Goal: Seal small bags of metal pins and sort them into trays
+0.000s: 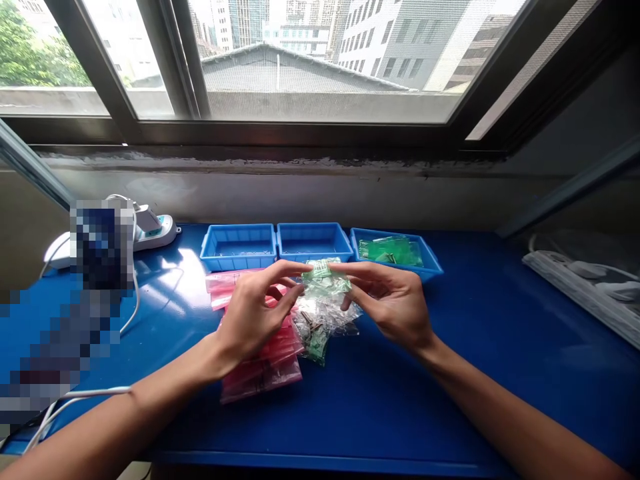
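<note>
My left hand (255,313) and my right hand (390,303) pinch opposite sides of a small clear plastic bag (325,280) with a green printed strip at its top. A loose heap of clear bags (320,320), holding green pieces and small dark metal parts, lies just below my fingers. Pink zip bags (263,360) are stacked under and beside my left hand. Past my fingertips stand several blue plastic bins: one (239,247) and a second (314,241) hold little that I can make out, while a third (395,254) holds green bags.
All of this rests on a blue tabletop (480,400). A white corded device (155,230) and a pixelated blurred object (100,247) stand at the left, with a white cable (75,397) running along the front. A white power strip (575,287) lies at the right, below a window (325,67).
</note>
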